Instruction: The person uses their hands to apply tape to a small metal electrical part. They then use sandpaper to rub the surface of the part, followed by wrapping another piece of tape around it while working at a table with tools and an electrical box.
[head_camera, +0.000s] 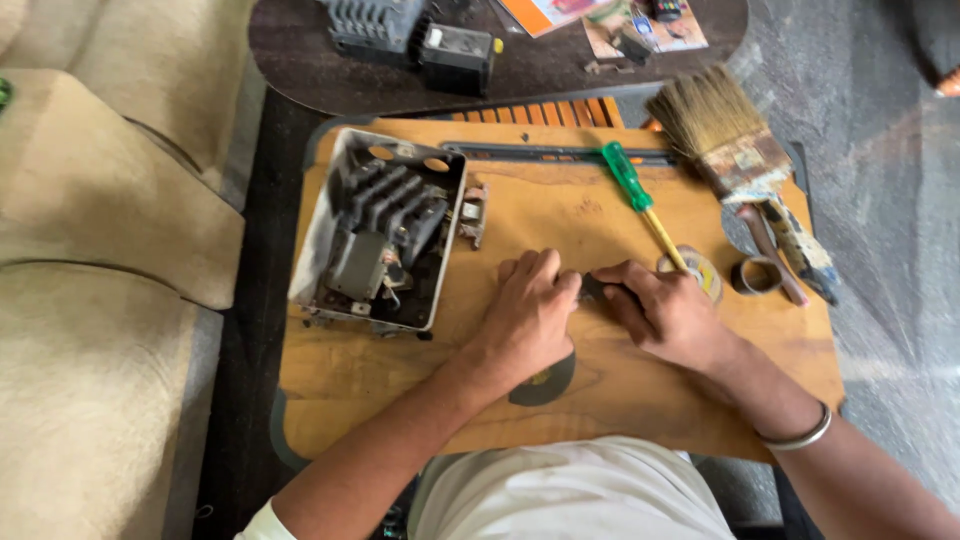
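Both hands meet at the centre of the wooden board (400, 390). The left hand (527, 312) and right hand (668, 315) pinch a small dark part (597, 289) between curled fingers, bracing it against the board. The open metal switch box (378, 232) sits just left; a green-handled screwdriver (640, 200) lies behind, within reach.

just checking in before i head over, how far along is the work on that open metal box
Done: the grey metal switch box lies open on the wooden table, its black parts exposed. In hand: the left hand and right hand meet over a small dark part on the wood; what it is I cannot tell. Left: the box is uncovered; the green-handled screwdriver and wide paint brush lie unused.
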